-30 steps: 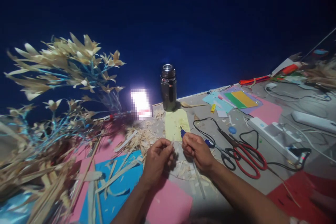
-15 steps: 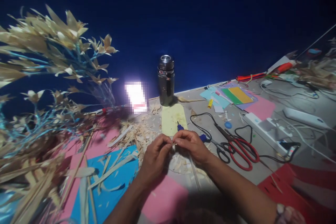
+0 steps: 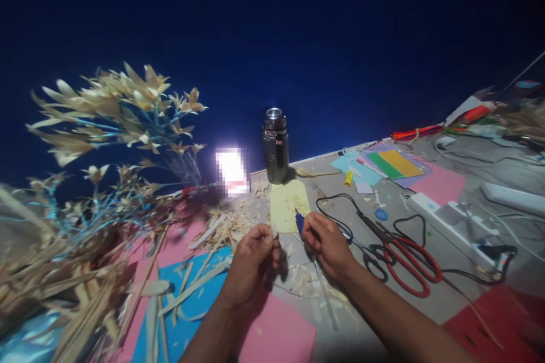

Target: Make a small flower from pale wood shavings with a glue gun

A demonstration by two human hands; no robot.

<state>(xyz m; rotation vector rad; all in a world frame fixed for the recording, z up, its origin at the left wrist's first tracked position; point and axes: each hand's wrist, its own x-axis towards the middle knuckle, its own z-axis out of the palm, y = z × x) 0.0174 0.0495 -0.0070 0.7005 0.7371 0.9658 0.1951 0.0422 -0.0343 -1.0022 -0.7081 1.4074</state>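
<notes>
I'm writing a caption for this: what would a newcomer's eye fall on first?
Probably the glaring, pixelated white patch just left of the upright dark flask near the middle. Next, the big spray of pale flowers on blue stems at far left. Then the red-handled scissors, lying right of the right hand.

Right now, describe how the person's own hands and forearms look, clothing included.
The left hand and right hand are gloveless, with no watch or bracelet showing at either wrist. The left forearm and right forearm look bare, with no sleeve clearly visible.
</notes>
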